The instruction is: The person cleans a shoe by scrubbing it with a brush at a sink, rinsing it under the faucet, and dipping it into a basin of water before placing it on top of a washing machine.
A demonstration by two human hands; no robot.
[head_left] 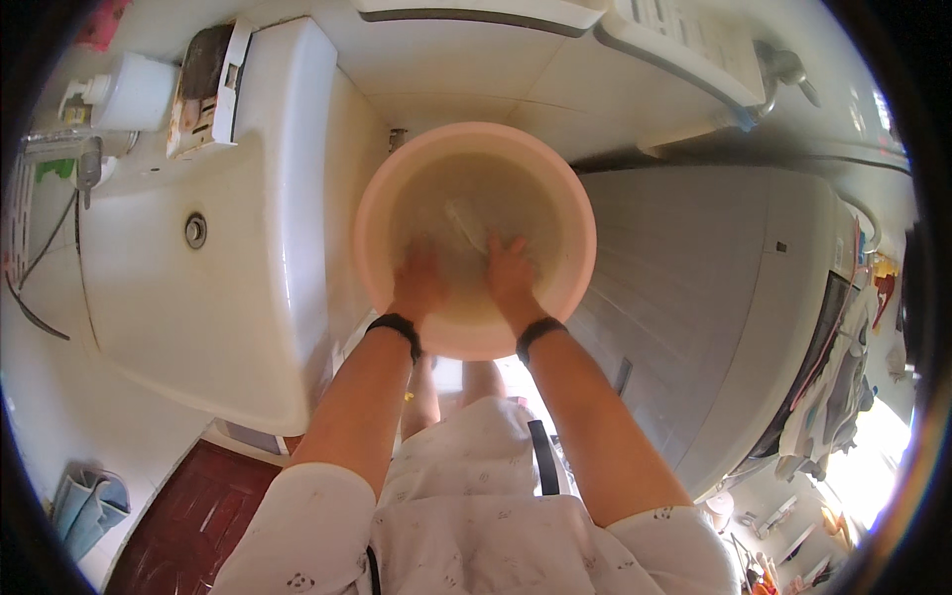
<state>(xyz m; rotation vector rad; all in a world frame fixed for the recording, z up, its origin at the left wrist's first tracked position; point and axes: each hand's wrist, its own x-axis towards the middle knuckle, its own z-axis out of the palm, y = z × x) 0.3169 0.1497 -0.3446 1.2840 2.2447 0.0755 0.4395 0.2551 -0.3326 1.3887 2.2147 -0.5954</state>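
Pale item (462, 222) L of R hand (511, 270)

Two hands (420, 276) (511, 273), one basin (582, 233), one sink (188, 317).

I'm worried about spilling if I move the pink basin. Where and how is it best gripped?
Probably grip the basin by its rim, left hand on the left, right hand on the right, from above: it is round and open-topped, no handle shows, and opposite holds should keep the water level.
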